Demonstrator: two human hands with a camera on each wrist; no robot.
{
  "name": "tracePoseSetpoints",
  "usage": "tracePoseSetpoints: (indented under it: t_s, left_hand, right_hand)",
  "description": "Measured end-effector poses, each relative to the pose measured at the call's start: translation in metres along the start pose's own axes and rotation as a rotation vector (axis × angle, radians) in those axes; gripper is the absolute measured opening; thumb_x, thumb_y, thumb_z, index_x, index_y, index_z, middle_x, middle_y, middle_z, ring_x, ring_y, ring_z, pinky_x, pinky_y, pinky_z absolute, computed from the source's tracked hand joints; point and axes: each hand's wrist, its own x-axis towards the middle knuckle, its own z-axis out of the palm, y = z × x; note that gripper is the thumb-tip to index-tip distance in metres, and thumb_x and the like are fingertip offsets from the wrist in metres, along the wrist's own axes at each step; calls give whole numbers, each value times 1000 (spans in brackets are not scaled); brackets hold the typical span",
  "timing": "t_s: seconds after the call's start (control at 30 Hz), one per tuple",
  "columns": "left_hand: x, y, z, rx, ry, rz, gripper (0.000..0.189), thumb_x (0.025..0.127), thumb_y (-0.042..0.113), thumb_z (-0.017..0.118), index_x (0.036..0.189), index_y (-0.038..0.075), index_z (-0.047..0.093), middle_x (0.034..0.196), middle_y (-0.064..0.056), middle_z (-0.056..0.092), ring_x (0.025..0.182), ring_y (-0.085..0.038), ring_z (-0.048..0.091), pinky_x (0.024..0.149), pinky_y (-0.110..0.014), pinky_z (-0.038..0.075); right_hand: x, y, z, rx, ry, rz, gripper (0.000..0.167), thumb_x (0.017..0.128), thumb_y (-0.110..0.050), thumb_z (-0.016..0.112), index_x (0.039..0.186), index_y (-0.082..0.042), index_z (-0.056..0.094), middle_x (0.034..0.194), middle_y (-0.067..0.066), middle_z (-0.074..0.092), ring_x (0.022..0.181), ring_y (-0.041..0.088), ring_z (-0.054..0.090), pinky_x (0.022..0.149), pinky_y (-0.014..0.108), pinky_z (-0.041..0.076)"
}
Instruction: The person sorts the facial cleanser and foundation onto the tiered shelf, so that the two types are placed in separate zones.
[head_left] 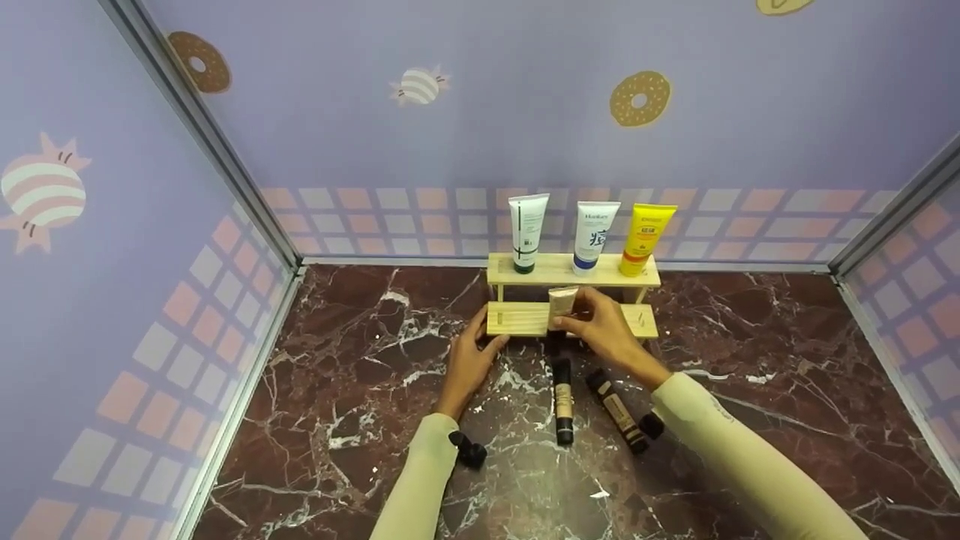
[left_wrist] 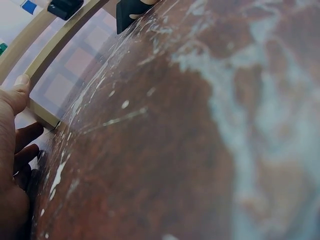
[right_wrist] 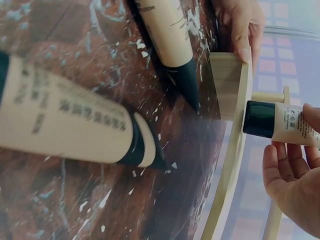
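A two-tier wooden stand (head_left: 516,319) is set against the back wall. My right hand (head_left: 609,330) pinches a small beige tube (head_left: 561,301) between thumb and fingers. The tube is upright, its black cap (right_wrist: 259,119) down at the lower tier. At the stand's left end, my left hand (head_left: 466,367) holds the lower tier, with the thumb at the front edge and the fingers by the side. On the upper tier stand a white tube with a green cap (head_left: 528,232), a white tube with a blue cap (head_left: 595,236) and a yellow tube (head_left: 646,238).
Two beige tubes with black ends, one nearly straight (head_left: 564,401) and one slanted (head_left: 618,411), lie on the dark marbled tabletop (head_left: 360,405) in front of the stand. Patterned purple panels (head_left: 510,97) enclose the back and both sides.
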Motion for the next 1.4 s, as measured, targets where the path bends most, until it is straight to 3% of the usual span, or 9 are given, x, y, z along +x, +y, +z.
tracePoseSetpoints:
  t_s: [0.3,0.57,1.0,1.4]
  left_hand:
    - [0,-2,-1,26,10,5,79,103,30,81,167,1,45,149,-20,66,144,-31,60,123,-54,43]
    - [-1,-3,2,13,-3,-8,79,104,30,80,167,0,43,152,-20,64,143,-28,62,123,-51,44]
    - [1,-1,1,7,-7,-9,78,104,27,80,167,0,44,152,-15,64,149,-28,55,126,-50,41]
    - [0,0,0,22,-1,11,77,104,27,81,167,-1,45,147,-17,68,146,-32,59,122,-55,43]
  right_hand:
    - [10,-6,12,16,26,-13,30,91,-3,89,115,4,71,112,20,78,105,34,74,96,44,62]
    - [17,-8,23,20,58,-29,30,90,-3,90,113,1,72,108,15,78,99,28,73,92,40,59]
    - [24,-11,33,-3,64,-50,28,89,-6,92,108,0,72,108,14,78,103,32,72,99,49,56]
    - [28,-15,44,-8,52,-41,30,89,-5,92,112,2,73,106,14,78,98,27,71,93,39,56]
